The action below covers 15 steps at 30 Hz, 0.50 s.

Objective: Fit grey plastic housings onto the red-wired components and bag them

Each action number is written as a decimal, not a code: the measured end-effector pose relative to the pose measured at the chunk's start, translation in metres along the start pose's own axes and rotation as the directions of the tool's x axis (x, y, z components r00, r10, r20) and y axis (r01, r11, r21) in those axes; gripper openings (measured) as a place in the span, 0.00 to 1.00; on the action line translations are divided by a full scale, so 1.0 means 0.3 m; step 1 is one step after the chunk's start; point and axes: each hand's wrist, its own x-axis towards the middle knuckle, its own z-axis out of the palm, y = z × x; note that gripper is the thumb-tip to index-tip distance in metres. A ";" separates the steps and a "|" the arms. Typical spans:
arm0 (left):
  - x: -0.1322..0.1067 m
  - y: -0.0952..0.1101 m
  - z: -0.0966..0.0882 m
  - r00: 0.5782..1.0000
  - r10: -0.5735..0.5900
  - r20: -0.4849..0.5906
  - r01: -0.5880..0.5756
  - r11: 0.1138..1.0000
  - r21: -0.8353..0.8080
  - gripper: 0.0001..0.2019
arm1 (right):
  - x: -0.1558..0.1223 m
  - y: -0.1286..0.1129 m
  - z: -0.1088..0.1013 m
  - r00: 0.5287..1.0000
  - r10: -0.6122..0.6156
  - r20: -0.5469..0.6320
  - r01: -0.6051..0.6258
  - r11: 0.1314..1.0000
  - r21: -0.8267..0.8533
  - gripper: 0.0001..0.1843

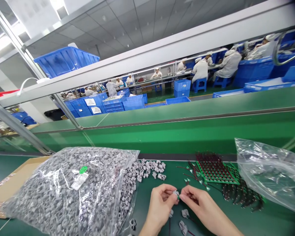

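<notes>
We see grey plastic clips [152, 168] in a loose heap, and more fill a clear plastic bag [64, 200] in a speckled mass, marked by a green sticker [83, 169]. A green board [217, 172] shows a dark red grid. Blue crates [66, 62] stand beyond the green worktop [236, 216]; co-workers [200, 70] wear white.

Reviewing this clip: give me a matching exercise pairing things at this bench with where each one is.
Things:
1. clear bag of grey plastic parts
2. green board with dark wires
3. blue plastic crate
4. left hand and right hand

Places:
A. on a white overhead rail
B. partly on a cardboard sheet
C. pinching a small grey part
D. right of the loose grey parts

Pairs: 1B, 2D, 3A, 4C
</notes>
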 end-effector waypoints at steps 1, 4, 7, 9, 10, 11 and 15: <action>0.000 -0.003 -0.001 1.000 0.001 0.009 -0.001 1.000 0.006 0.18 | -0.002 0.000 0.001 1.000 0.009 0.006 -0.009 1.000 -0.021 0.21; -0.002 -0.019 -0.006 0.997 0.064 0.037 -0.066 0.996 0.066 0.14 | 0.001 0.004 0.000 0.999 0.037 0.033 -0.038 0.999 0.009 0.23; -0.012 -0.024 -0.002 0.988 0.143 0.055 -0.149 0.976 0.157 0.11 | 0.008 0.013 -0.001 0.997 0.042 0.061 -0.048 0.995 0.089 0.24; -0.021 -0.017 0.005 0.985 0.167 0.054 -0.174 0.961 0.214 0.11 | 0.010 0.020 0.001 0.997 0.042 0.062 -0.050 0.990 0.135 0.25; -0.025 -0.012 0.008 0.983 0.174 0.052 -0.182 0.953 0.242 0.11 | 0.009 0.023 0.004 0.998 0.042 0.052 -0.049 0.988 0.147 0.25; -0.028 -0.006 0.010 0.983 0.179 0.050 -0.186 0.945 0.270 0.11 | 0.007 0.025 0.008 0.998 0.042 0.040 -0.048 0.987 0.152 0.25; -0.025 0.002 0.008 0.989 0.144 0.034 -0.147 0.934 0.326 0.11 | -0.004 0.026 0.024 1.000 0.026 0.004 -0.027 0.993 0.114 0.24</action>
